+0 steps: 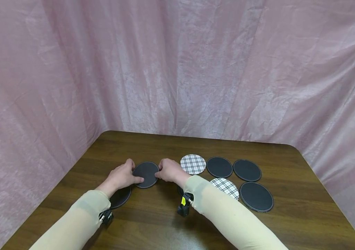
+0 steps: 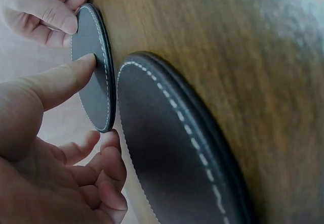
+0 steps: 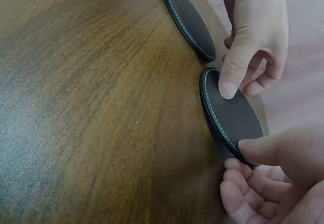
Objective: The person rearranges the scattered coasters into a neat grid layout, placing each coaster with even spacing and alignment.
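A round black coaster [image 1: 146, 173] with pale stitching round its edge lies between both hands. My left hand [image 1: 122, 178] pinches its left side, the thumb on the top face and curled fingers at the rim. On the opposite edge, my right hand [image 1: 172, 171] grips it with the thumb [image 3: 258, 150] above and the fingers curled at the rim below. Close beside it, nearer to me, a second black coaster [image 2: 152, 128] lies on the table, partly covered by the left wrist in the head view.
To the right lie black coasters [image 1: 219, 167] and plaid white ones [image 1: 193, 164] in two rows. The right forearm hides part of the nearer row. Pink curtains [image 1: 177, 69] hang behind the brown wooden table [image 1: 152, 225].
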Motion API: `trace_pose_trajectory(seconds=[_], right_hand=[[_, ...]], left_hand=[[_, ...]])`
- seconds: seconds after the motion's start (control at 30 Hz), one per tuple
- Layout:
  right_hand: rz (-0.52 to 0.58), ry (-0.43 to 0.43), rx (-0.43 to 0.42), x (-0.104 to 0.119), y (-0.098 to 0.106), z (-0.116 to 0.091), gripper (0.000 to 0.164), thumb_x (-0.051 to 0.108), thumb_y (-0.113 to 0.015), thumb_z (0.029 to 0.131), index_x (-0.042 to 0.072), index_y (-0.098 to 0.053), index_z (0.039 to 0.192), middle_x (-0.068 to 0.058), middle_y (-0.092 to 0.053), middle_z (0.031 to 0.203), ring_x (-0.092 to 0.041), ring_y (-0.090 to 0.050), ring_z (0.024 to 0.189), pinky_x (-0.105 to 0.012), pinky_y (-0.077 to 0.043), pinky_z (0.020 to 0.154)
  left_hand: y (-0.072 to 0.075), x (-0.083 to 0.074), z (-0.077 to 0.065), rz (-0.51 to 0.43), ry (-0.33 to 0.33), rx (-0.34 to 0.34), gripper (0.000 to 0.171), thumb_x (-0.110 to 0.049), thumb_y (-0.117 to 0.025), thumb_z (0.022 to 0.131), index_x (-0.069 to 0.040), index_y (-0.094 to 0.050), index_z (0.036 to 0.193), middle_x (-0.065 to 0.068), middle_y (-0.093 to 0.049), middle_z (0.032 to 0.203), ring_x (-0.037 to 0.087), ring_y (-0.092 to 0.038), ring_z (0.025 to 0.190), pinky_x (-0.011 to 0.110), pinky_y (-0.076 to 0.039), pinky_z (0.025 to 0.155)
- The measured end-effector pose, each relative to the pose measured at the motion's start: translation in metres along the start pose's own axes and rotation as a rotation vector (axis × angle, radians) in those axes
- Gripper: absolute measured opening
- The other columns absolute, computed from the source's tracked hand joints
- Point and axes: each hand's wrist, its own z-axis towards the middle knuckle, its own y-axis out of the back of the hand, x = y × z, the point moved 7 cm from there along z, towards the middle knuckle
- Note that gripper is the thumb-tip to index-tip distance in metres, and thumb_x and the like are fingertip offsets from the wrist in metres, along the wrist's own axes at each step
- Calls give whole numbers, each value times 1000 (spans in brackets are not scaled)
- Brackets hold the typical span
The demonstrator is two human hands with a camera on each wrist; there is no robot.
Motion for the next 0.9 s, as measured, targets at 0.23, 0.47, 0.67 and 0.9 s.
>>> trace_pose_trajectory(seconds=[0.23,0.47,0.67,0.9], right_hand=[[-11,45,-69,-2,10,-2,32,35,-88,95,14,-73,114,1,-72,96,-18,-65,84,-37,-54,76],[64,43,-75,18,55,-52,35,28,-84,100,11,-70,127,-6,-75,118,-24,-66,95,-42,-55,87],[74,48,-84,-6,58,-44,35,28,-84,100,15,-68,129,-4,-74,119,-24,-65,95,-44,-55,87],[74,68,-73,-10,72,-62,34,26,-84,101,14,-67,127,-4,-70,104,-24,-64,89,-43,-54,82]], left_hand=[[1,-7,2,-38,-18,-10,63,-34,-92,91,1,-55,127,20,-71,115,36,-68,101,57,-52,90],[-1,-21,5,-34,-40,-17,58,-33,-89,95,2,-56,128,19,-72,113,34,-68,97,54,-54,89],[-4,-38,3,-60,-56,-2,56,-30,-88,96,2,-56,127,11,-68,99,28,-62,86,48,-51,80],[-12,-50,3,-54,-81,16,57,-28,-90,94,2,-56,129,8,-66,95,26,-60,83,45,-50,76]])
